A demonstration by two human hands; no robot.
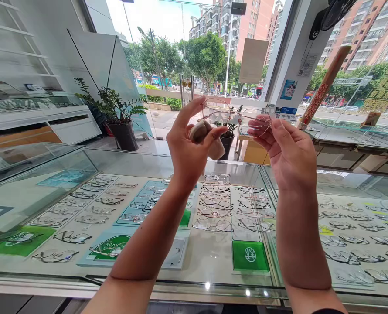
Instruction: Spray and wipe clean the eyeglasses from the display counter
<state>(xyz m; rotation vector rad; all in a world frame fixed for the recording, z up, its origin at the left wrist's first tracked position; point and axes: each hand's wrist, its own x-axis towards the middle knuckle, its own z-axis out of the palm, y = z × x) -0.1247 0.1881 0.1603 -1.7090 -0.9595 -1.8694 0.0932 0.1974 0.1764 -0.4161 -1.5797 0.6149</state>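
A pair of thin-rimmed eyeglasses (235,113) with clear round lenses is held up at chest height over the counter, in front of the window. My left hand (188,146) pinches one side near the lens rim. Tucked in the same hand is a rounded beige-grey object (216,149), partly covered by my fingers; its kind I cannot make out. At the other end, my right hand (294,155) has its thumb and fingers closed on the outer edge of the frame. Some of its fingers show through the right lens.
Below my arms stands a glass display counter (210,257) holding rows of eyeglasses (215,212) and green cards (250,255). A potted plant (124,135) stands on the floor beyond it to the left. Another display case (351,144) is at the right by the window.
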